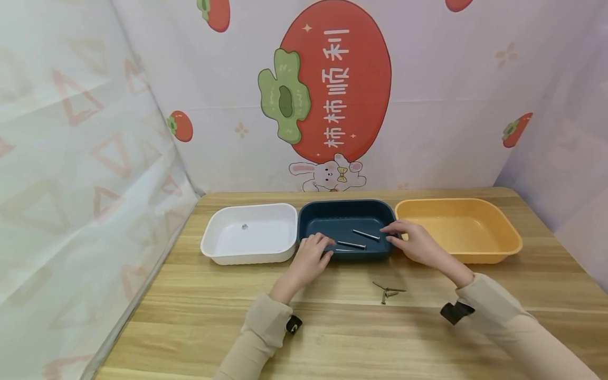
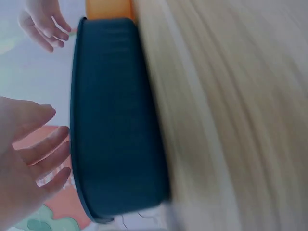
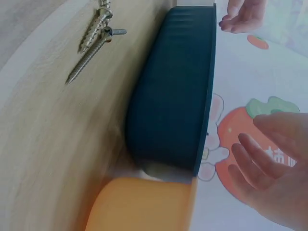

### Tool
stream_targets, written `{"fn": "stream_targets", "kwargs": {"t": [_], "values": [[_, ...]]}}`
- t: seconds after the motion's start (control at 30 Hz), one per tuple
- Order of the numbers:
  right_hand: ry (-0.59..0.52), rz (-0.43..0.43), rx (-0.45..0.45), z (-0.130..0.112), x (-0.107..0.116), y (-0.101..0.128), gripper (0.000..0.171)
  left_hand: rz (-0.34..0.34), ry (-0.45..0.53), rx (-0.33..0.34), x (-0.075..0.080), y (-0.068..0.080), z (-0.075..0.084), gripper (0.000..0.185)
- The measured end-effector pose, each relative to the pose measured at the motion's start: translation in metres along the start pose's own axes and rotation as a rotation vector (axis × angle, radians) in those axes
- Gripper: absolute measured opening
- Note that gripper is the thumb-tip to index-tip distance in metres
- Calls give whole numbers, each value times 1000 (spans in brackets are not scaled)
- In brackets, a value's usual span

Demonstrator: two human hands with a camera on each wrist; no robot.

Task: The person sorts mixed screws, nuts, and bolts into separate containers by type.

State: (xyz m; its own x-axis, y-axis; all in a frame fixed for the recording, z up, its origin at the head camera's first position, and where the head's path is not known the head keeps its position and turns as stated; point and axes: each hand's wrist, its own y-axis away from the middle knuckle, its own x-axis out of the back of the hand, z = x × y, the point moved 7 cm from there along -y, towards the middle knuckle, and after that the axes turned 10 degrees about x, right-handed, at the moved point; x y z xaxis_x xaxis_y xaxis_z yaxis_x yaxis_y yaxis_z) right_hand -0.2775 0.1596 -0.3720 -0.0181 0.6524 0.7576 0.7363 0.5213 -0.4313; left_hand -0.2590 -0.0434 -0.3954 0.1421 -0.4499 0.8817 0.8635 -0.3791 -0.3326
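My left hand (image 1: 310, 258) hovers at the front left rim of the dark blue bin (image 1: 328, 211), fingers apart and nothing held in them. On the opposite side, my right hand (image 1: 418, 243) is over the bin's right rim, its fingers loosely bent with nothing between them. Inside the bin lie two long silver bolts, one bolt (image 1: 351, 245) nearer the left hand and the other bolt (image 1: 366, 235) close to the right fingertips. Both wrist views show the outer wall of the dark blue bin (image 2: 110, 115) with relaxed, spread fingers beside its rim.
To the left stands a white bin (image 1: 223, 253) holding a small metal piece (image 1: 244, 227). A yellow bin (image 1: 503, 232) is on the right. Several screws (image 1: 388, 290) lie in a small pile on the wooden table (image 1: 332, 338), in front of the blue bin. A printed cloth hangs behind.
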Motion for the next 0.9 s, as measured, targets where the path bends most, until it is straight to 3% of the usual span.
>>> {"fn": "stream_targets", "kwargs": {"t": [0.13,0.4,0.63,0.9], "values": [[27,26,6,0,11,11,20,35,30,-73,4,0,17,13],[88,57,27,5,31,34,19,-11,110,-164,0,4,48,13],[139,63,33,12,44,51,21,-104,194,-186,-10,6,66,14],[156,63,5,22,57,71,20,-176,198,-173,-21,7,83,15]]}}
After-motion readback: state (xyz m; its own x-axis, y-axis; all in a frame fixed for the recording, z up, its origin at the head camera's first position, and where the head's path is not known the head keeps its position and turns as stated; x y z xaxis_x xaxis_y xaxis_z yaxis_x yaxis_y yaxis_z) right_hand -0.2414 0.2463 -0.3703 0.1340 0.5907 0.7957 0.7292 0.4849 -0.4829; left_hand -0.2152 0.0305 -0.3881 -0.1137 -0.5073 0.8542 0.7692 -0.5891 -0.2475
